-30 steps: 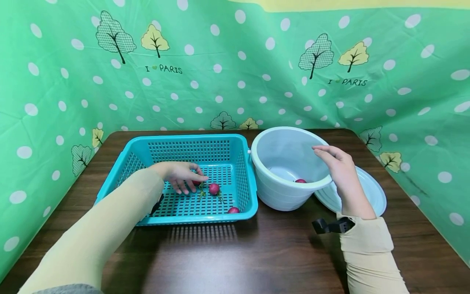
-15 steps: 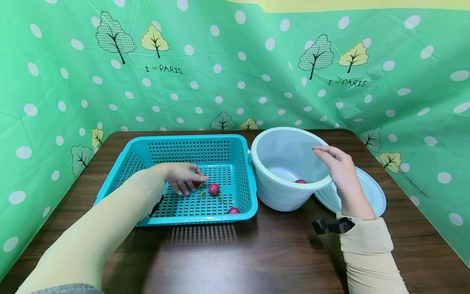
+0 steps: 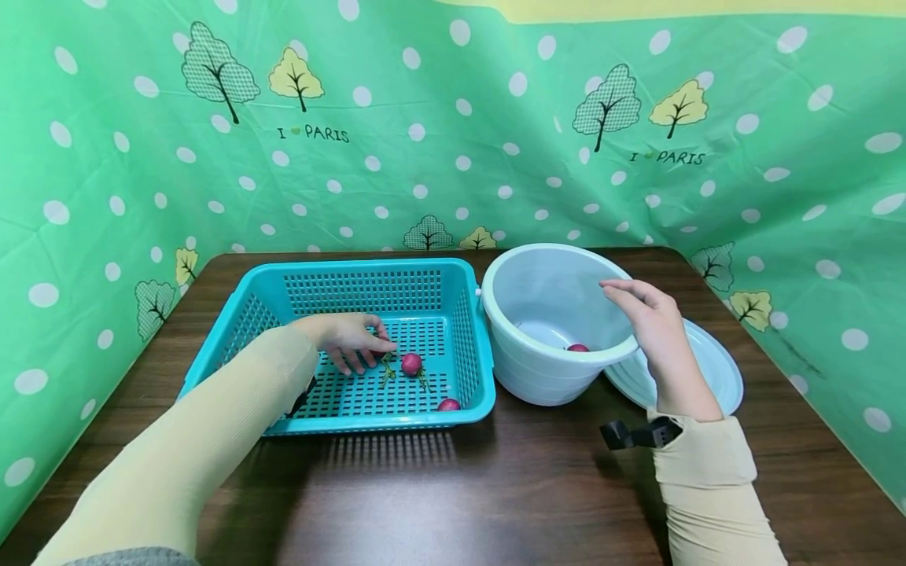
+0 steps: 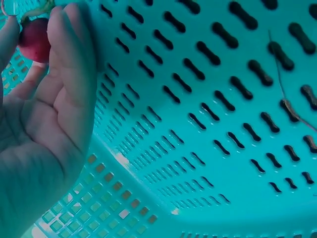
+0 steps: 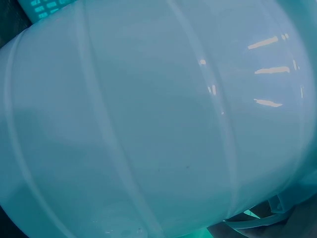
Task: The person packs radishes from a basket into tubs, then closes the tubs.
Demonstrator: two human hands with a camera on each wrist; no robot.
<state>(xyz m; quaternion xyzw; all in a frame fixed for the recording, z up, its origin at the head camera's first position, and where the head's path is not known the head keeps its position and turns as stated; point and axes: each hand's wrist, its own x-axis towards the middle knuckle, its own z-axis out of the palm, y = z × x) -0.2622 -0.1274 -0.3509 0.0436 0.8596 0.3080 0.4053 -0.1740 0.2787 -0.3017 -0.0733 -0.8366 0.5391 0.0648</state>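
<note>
My left hand (image 3: 354, 339) reaches down into a turquoise basket (image 3: 371, 424). Between its thumb and fingers it pinches a red radish (image 4: 34, 40) with a green stem, mostly covered by the hand in the head view. Just right of the hand lies another radish (image 3: 411, 364) with leafy stems. A third radish (image 3: 448, 405) is in the basket's front right corner. My right hand (image 3: 654, 326) is at the right rim of a pale blue bucket (image 3: 545, 381), fingers fairly straight and holding nothing. One radish (image 3: 578, 347) shows inside the bucket.
A round pale blue lid (image 3: 715, 369) lies on the dark wooden table (image 3: 495, 495), partly behind the bucket and right hand. Basket and bucket stand side by side, nearly touching. A green polka-dot cloth (image 3: 439, 94) hangs around the back and sides.
The left thumb has drawn in slightly toward the radish under the hand. The right hand and the other radishes stay where they were.
</note>
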